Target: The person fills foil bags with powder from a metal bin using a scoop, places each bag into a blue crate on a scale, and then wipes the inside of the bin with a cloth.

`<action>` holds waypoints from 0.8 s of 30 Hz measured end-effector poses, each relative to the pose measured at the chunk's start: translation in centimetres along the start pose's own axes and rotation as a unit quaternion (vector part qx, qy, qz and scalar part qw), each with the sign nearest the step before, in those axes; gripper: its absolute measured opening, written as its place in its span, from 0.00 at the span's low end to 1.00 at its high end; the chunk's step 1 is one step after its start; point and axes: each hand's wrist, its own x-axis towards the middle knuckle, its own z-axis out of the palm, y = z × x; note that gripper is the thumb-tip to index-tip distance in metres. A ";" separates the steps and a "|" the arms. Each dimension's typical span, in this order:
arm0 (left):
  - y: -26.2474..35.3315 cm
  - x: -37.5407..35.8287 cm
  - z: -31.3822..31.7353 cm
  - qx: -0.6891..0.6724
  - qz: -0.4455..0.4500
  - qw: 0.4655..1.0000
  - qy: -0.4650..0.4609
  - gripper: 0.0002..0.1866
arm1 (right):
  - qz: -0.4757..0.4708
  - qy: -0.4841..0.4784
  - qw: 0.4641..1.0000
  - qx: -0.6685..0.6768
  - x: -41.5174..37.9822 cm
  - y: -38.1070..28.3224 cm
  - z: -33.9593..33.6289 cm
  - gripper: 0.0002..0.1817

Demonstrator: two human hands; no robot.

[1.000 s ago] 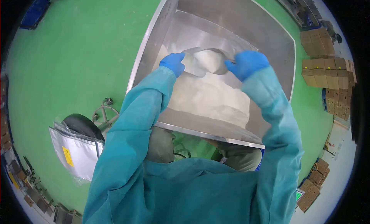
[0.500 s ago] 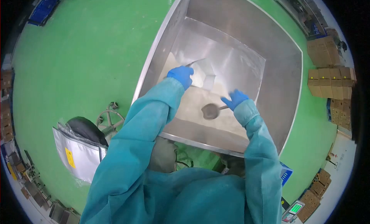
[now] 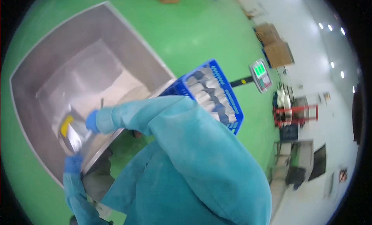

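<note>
A silver foil pouch (image 3: 74,135) with a yellow label is held up over the near side of a metal bin (image 3: 155,59), blurred by motion. My left hand (image 3: 73,163), in a blue glove, is closed on the pouch's lower end. At its right side my right hand (image 3: 92,121), gloved alike, grips the edge. White powder (image 3: 130,83) covers part of the bin floor. Close to my right wrist, a thin grey handle (image 3: 102,103) pokes up from the powder; my sleeve hides what lies below it.
Against the bin's right side is a blue crate (image 3: 235,108) packed with silver-white pouches. Beyond it stands a scale display (image 3: 260,74) with green digits. Cardboard boxes (image 3: 277,50) and a red trolley (image 3: 296,115) are farther off on the green floor.
My view has swung right, bringing the crate and scale into sight. My right hand has left the ladle and is now on the pouch, together with my left.
</note>
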 end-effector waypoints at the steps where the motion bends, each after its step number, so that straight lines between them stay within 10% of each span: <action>1: 3.8 -0.6 -1.5 -0.047 -0.021 0.998 -0.024 0.05 | 0.009 -0.013 1.000 0.002 -3.5 -1.3 -2.2 0.11; 5: 10.7 -3.2 -5.4 -0.044 0.004 0.999 0.008 0.07 | 0.044 0.031 0.999 0.000 -11.6 -5.2 -9.0 0.14; 8: 16.1 -4.4 -7.3 -0.168 0.000 0.983 0.075 0.09 | -0.082 0.481 0.870 -0.065 -16.8 -10.7 -13.2 0.12; 10: 18.8 -4.2 -7.9 -0.088 0.037 0.990 0.101 0.09 | -0.097 0.545 0.821 -0.138 -17.5 -14.0 -11.9 0.10; 14: 24.3 -5.1 -10.1 -0.029 0.067 0.986 0.152 0.09 | 0.036 0.181 0.982 -0.047 -8.8 -11.3 -5.7 0.08; 18: 35.4 -11.6 -13.7 -0.122 0.079 0.944 0.296 0.16 | 0.095 0.223 0.970 -0.026 -20.6 -14.3 -12.4 0.09; 24: 33.4 -12.2 -11.6 -0.146 0.048 0.956 0.248 0.17 | 0.307 0.175 0.935 0.003 -47.5 -20.9 -24.7 0.14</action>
